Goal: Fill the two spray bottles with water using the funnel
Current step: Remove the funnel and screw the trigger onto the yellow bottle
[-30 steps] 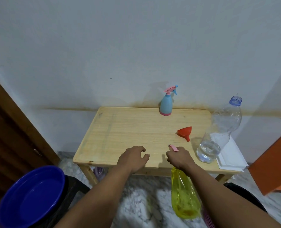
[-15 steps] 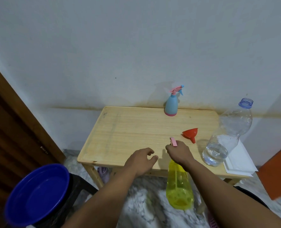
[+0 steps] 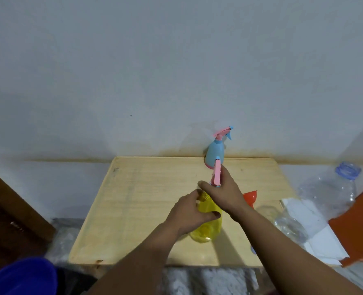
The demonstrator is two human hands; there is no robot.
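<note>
A yellow spray bottle [image 3: 208, 227] with a pink trigger head stands on the wooden table [image 3: 146, 201] near its middle. My left hand [image 3: 189, 213] wraps around its yellow body. My right hand [image 3: 224, 194] grips its pink head and neck. A second spray bottle [image 3: 214, 152], light blue with a pink and blue trigger, stands upright at the table's back edge by the wall. The orange funnel [image 3: 250, 196] lies on the table just right of my right wrist, partly hidden by it. A large clear water bottle [image 3: 323, 199] with a blue neck and no cap, water low inside, stands at the right.
White folded paper [image 3: 316, 237] lies under and beside the water bottle at the table's right edge. An orange object [image 3: 359, 228] juts in at the right. A blue basin [image 3: 21, 277] sits low at the left, beside a dark wooden door [image 3: 10, 216]. The wall is right behind the table.
The yellow spray bottle has come up from below the table's front edge onto the tabletop in my right hand. My left hand has closed around its body.
</note>
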